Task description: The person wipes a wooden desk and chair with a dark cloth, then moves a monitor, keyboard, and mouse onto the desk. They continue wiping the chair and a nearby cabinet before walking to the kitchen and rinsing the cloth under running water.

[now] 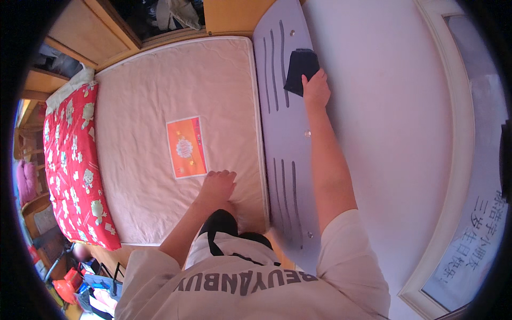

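My right hand (317, 89) has hold of a folded dark cloth (302, 71) and presses it flat against a lavender headboard (286, 136) with dark wavy grooves and round clear studs. The cloth covers part of one groove. My left hand (219, 186) rests on the beige mattress (180, 84) close to my knee, its fingers curled and their undersides hidden. Just beyond those fingers lies a flat orange-red printed sheet or packet (186, 148) with a pale border, bearing writing.
Along the mattress's left end lies a red patterned quilt (76, 160). Wooden cabinets (90, 32) with stuffed open compartments stand at the far side. A white wall (392, 120) rises behind the headboard, with a large framed picture (460, 240) on it. Bags and boxes (88, 286) crowd the lower left.
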`<control>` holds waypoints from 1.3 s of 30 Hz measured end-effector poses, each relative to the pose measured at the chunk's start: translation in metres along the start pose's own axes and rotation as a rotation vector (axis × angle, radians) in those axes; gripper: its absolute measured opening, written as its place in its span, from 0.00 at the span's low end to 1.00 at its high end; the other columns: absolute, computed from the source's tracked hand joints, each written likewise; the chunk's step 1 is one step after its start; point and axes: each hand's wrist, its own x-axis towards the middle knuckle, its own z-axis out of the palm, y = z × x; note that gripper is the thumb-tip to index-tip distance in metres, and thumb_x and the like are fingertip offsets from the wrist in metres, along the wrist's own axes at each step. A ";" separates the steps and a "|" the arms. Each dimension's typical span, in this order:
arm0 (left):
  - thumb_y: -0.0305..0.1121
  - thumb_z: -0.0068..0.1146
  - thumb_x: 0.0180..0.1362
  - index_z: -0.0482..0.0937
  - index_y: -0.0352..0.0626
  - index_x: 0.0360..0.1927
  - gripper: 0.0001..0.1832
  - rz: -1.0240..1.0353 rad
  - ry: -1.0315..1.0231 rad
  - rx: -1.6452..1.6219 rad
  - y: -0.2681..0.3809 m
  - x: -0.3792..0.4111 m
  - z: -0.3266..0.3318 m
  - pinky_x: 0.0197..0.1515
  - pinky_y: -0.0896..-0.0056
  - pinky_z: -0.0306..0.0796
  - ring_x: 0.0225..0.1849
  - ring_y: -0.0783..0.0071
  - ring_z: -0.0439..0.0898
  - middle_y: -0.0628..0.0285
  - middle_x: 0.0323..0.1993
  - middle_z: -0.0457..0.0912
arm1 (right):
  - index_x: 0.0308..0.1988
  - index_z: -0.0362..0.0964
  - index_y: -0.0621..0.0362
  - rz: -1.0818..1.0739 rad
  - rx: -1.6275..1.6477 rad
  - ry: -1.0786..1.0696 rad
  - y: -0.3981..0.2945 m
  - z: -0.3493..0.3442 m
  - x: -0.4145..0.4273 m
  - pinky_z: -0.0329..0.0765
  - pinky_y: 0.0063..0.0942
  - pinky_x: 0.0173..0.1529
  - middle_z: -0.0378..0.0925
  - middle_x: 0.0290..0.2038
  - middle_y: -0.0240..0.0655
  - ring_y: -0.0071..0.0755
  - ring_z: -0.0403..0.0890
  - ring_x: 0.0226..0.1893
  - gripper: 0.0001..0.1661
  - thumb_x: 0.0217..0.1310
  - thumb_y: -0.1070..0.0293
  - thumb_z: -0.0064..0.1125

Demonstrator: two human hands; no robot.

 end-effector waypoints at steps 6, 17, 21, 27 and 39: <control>0.35 0.54 0.56 0.76 0.41 0.41 0.12 0.005 -0.059 0.011 -0.008 -0.039 0.025 0.44 0.55 0.71 0.40 0.57 0.80 0.55 0.36 0.80 | 0.67 0.47 0.61 -0.054 0.186 -0.082 0.035 -0.008 -0.039 0.74 0.46 0.54 0.66 0.59 0.49 0.54 0.73 0.55 0.46 0.58 0.55 0.62; 0.36 0.52 0.53 0.76 0.40 0.35 0.10 0.170 -0.025 0.068 0.029 -0.070 0.109 0.41 0.54 0.72 0.38 0.54 0.79 0.54 0.31 0.79 | 0.69 0.41 0.62 -0.049 0.331 -0.124 0.173 -0.065 -0.308 0.62 0.40 0.65 0.58 0.66 0.54 0.55 0.64 0.63 0.47 0.60 0.63 0.59; 0.34 0.51 0.55 0.78 0.35 0.42 0.15 0.384 -0.070 -0.221 0.108 -0.068 0.145 0.42 0.52 0.73 0.39 0.48 0.79 0.48 0.36 0.80 | 0.67 0.50 0.63 0.030 0.395 -0.125 0.207 -0.100 -0.401 0.65 0.40 0.63 0.63 0.62 0.56 0.56 0.68 0.61 0.37 0.64 0.63 0.54; 0.49 0.53 0.64 0.46 0.38 0.71 0.42 0.080 -0.229 -1.457 0.201 -0.075 0.144 0.68 0.68 0.52 0.71 0.61 0.54 0.49 0.69 0.54 | 0.63 0.60 0.64 0.589 0.639 -0.152 0.145 -0.163 -0.450 0.69 0.41 0.58 0.71 0.56 0.56 0.55 0.74 0.55 0.29 0.67 0.63 0.49; 0.52 0.46 0.67 0.67 0.40 0.60 0.29 -0.599 0.204 -1.910 0.098 0.032 0.088 0.54 0.60 0.69 0.50 0.65 0.77 0.56 0.48 0.79 | 0.66 0.52 0.65 -0.205 0.170 0.014 0.114 -0.139 -0.293 0.55 0.45 0.69 0.62 0.63 0.54 0.55 0.63 0.64 0.40 0.61 0.61 0.56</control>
